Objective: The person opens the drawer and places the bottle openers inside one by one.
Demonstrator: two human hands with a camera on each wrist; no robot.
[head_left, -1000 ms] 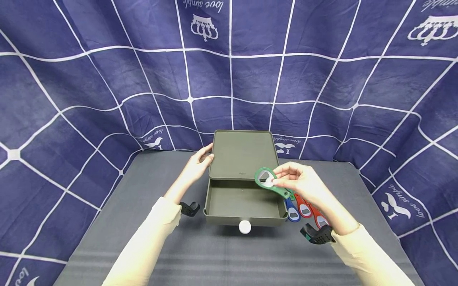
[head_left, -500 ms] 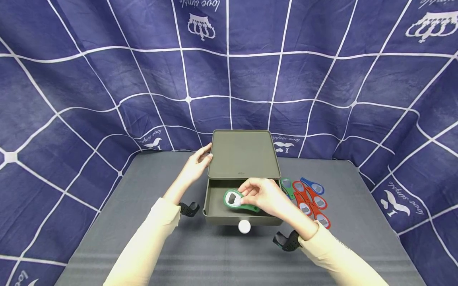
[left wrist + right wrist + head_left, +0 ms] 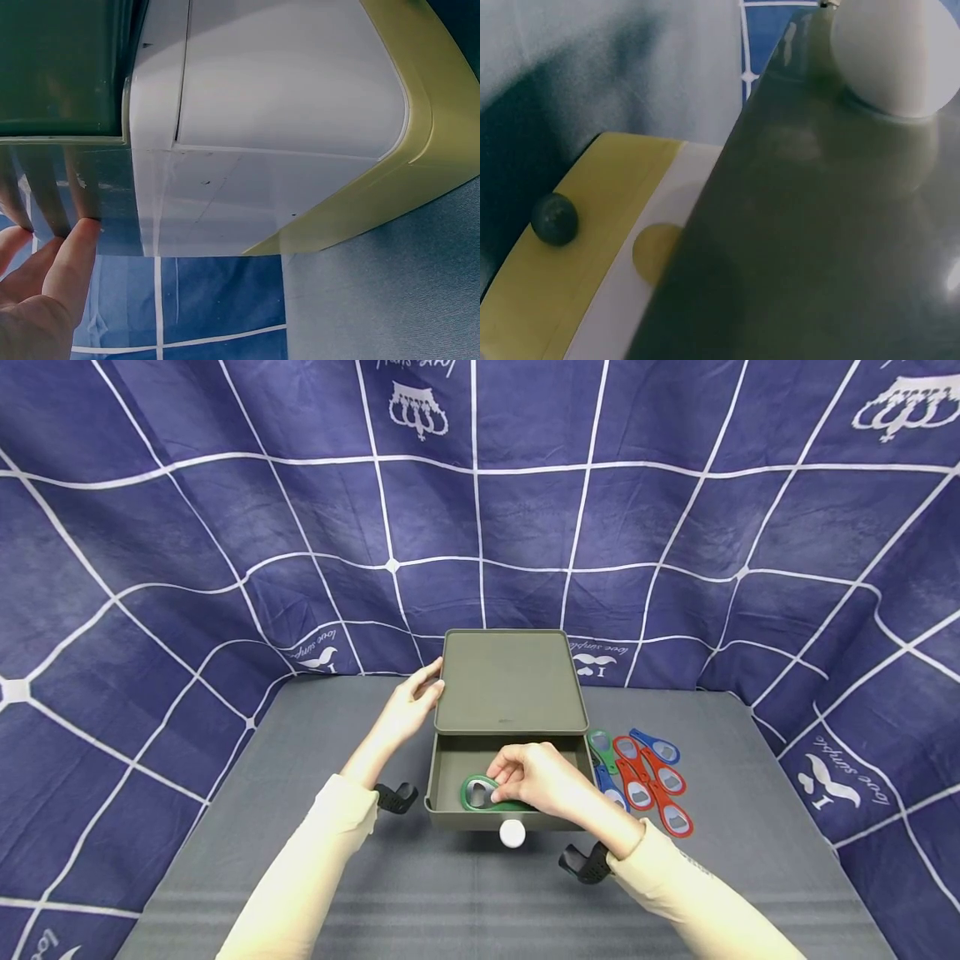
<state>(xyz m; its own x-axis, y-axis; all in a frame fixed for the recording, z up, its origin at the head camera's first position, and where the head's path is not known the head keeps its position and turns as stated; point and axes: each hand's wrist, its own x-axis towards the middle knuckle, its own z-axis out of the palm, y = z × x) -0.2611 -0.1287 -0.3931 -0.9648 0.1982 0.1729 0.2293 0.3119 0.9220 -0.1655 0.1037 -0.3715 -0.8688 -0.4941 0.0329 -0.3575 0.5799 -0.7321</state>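
Note:
An olive-green small drawer cabinet [image 3: 512, 681] stands on the table with its top drawer [image 3: 450, 768] pulled out. My right hand [image 3: 536, 777] is inside that drawer and pinches a green bottle opener [image 3: 472, 792], whose ring end points left. The far end of the opener is hidden under the hand. Against the cabinet's left side lie the fingers of my left hand [image 3: 405, 706], fairly straight; the left wrist view shows this hand [image 3: 56, 277] with fingertips at the side wall. In the right wrist view the drawer front [image 3: 817, 247] hides the right hand.
To the right of the cabinet lie several red bottle openers [image 3: 677, 821], a green one [image 3: 602, 745] and blue ones [image 3: 660, 749]. A white round knob [image 3: 512, 833] juts from the drawer front. Behind the grey table [image 3: 450, 902] hangs a blue curtain [image 3: 525, 518].
My right hand has carried the green bottle opener left from beside the cabinet and lowered it into the open drawer. The left hand has stayed at the cabinet's side.

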